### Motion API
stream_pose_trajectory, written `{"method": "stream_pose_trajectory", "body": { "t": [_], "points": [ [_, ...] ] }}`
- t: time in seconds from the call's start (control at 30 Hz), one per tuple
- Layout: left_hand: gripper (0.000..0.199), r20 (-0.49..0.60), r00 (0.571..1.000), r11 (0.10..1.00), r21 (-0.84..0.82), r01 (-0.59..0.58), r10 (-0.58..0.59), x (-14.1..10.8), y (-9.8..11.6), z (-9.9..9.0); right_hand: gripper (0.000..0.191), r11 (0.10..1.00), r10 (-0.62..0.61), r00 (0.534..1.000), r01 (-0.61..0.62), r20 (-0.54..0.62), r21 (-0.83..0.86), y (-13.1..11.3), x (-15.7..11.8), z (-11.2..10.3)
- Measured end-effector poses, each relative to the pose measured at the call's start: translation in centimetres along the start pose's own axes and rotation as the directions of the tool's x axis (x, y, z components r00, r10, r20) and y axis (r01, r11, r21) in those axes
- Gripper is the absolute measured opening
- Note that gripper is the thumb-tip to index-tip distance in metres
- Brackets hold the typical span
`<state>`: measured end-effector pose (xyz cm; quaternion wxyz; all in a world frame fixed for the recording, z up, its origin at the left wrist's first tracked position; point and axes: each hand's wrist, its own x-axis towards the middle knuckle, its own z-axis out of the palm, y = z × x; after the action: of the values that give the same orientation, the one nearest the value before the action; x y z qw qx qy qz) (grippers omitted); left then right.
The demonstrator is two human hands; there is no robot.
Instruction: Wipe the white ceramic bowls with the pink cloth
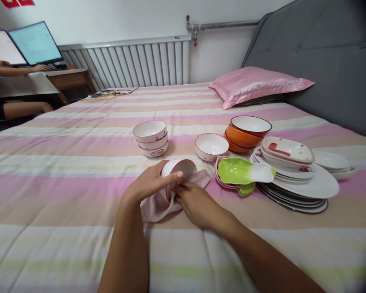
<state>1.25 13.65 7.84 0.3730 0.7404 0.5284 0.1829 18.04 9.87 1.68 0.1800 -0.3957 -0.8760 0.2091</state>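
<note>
The left hand grips a red-rimmed white bowl from its left side, with the thumb extended across the near side of the rim. The bowl is tilted on its side, its opening turned toward the right hand. The right hand is closed on a pale pink cloth at the near edge of the bowl (its fingertips are partly hidden by the folds). The cloth lies beneath the bowl and extends to both sides of it, on a striped bedspread. Beyond the left hand stands a stack of three white bowls, nested upright. A single white bowl stands upright to the right of that stack, well apart from it. Directly right of the single bowl is a stack of orange bowls topped by a white-lined, dark-rimmed bowl. Nearer the right hand lies a green-and-white leaf-shaped dish, resting on other shaped dishes. Farther right, a stack of plates carries a rounded rectangular dish on top; small white dishes are stacked just beyond. At the rear are a pink pillow and a radiator. At far left, another person's arm reaches across a desk before two monitors.
</note>
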Motion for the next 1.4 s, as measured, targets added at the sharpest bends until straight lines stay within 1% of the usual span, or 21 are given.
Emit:
{"method": "stream_pose_trajectory", "body": {
  "t": [0.13, 0.3, 0.37, 0.5, 0.6, 0.73, 0.83, 0.93, 1.07, 1.17, 1.27, 1.4],
  "points": [
    [0.054, -0.004, 1.000, 1.000, -0.007, 0.010, -0.010, -0.1, 0.0, 0.0, 0.029, 0.992, -0.051, 0.999, 0.049, 0.018, 0.114, -0.2, -0.1, -0.6],
    [0.056, 0.015, 1.000, 0.998, -0.058, -0.013, 0.014, -0.1, -0.1, 0.0, 0.030, 0.957, -0.088, 0.996, 0.084, 0.002, 0.279, -0.5, -0.3, -0.7],
    [0.056, 0.011, 1.000, 0.998, -0.055, -0.013, 0.014, -0.1, -0.1, 0.0, 0.030, 0.945, -0.101, 0.995, 0.099, -0.012, 0.313, -0.5, -0.3, -0.6],
    [0.056, 0.009, 1.000, 0.999, -0.034, -0.008, 0.008, -0.2, -0.1, -0.1, 0.032, 0.937, -0.128, 0.991, 0.130, -0.029, 0.325, -0.7, -0.3, -0.4],
    [0.059, 0.016, 1.000, 1.000, -0.023, -0.011, 0.011, -0.2, 0.1, -0.1, 0.030, 0.942, -0.137, 0.989, 0.146, -0.051, 0.302, -0.9, -0.2, -0.3],
    [0.060, 0.013, 1.000, 1.000, -0.001, -0.028, 0.028, -0.3, 0.4, -0.1, 0.029, 0.967, -0.138, 0.988, 0.149, -0.064, 0.208, -1.1, -0.2, -0.4],
    [0.060, 0.004, 0.999, 0.998, 0.046, -0.045, 0.045, -0.2, 0.6, 0.0, 0.033, 0.983, -0.125, 0.990, 0.132, -0.061, 0.131, -1.1, -0.2, -0.3],
    [0.062, -0.004, 0.997, 0.994, 0.083, -0.071, 0.072, -0.2, 0.7, 0.1, 0.041, 0.990, -0.108, 0.991, 0.115, -0.077, 0.085, -0.9, -0.1, 0.1],
    [0.062, 0.006, 0.996, 0.989, 0.119, -0.087, 0.087, -0.3, 1.2, 0.2, 0.054, 0.999, -0.028, 0.992, 0.031, -0.121, 0.027, -0.3, 0.1, 0.8],
    [0.062, 0.010, 0.997, 0.987, 0.135, -0.081, 0.080, -0.4, 1.4, 0.2, 0.060, 0.999, 0.031, 0.982, -0.036, -0.185, -0.026, 0.0, 0.3, 1.3],
    [0.063, 0.008, 0.997, 0.987, 0.145, -0.073, 0.073, -0.4, 1.4, 0.2, 0.062, 0.994, 0.074, 0.972, -0.091, -0.225, -0.066, 0.1, 0.4, 1.5],
    [0.062, 0.006, 0.998, 0.987, 0.147, -0.068, 0.068, -0.2, 1.2, 0.2, 0.061, 0.984, 0.148, 0.964, -0.167, -0.219, -0.069, 0.0, 0.3, 1.6]
  ]
}}
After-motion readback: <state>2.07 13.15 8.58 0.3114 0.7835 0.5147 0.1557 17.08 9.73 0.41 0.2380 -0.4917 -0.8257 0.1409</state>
